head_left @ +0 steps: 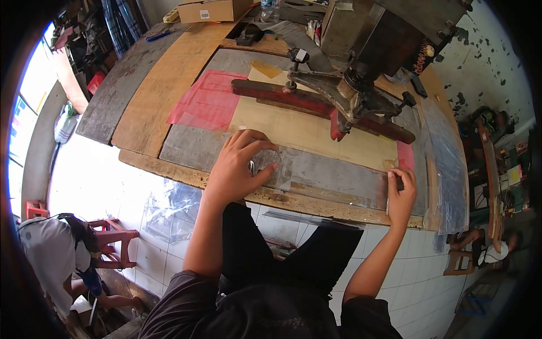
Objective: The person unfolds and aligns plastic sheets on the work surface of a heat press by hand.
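Head view: red bar (305, 103) partly hides the cream sheet (305, 131).

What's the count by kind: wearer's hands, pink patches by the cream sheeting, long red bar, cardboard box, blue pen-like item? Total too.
Wearer's hands: 2 (left hand, right hand)
Pink patches: 2 (larger patch, smaller patch)
Long red bar: 1
Cardboard box: 1
Blue pen-like item: 1
Total: 7

Small shiny thing (252, 166) by the left hand (233, 164) — partly hidden, perhaps metal.
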Tool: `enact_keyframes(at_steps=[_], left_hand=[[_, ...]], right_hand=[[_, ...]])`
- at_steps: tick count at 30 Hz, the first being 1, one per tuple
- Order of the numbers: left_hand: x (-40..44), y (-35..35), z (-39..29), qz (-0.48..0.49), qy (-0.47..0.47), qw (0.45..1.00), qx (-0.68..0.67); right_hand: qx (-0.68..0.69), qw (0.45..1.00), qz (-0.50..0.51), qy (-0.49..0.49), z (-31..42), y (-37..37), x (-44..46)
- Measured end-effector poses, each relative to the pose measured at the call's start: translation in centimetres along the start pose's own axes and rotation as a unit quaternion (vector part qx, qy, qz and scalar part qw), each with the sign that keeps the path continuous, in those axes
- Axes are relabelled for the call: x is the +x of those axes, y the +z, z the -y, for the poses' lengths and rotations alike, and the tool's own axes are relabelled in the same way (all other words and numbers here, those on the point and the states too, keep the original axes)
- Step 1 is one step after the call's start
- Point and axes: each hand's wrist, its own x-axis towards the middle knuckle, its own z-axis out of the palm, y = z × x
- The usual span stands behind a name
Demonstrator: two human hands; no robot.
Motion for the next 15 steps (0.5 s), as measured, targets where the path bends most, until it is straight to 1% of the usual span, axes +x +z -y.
enact_keyframes(at_steps=[15], left_hand=[[-0.02, 0.09, 0.08, 0.000, 0.000, 1.000, 0.001]], right_hand=[[0.000, 1.000, -0.007, -0.004, 0.00, 0.02, -0.06]])
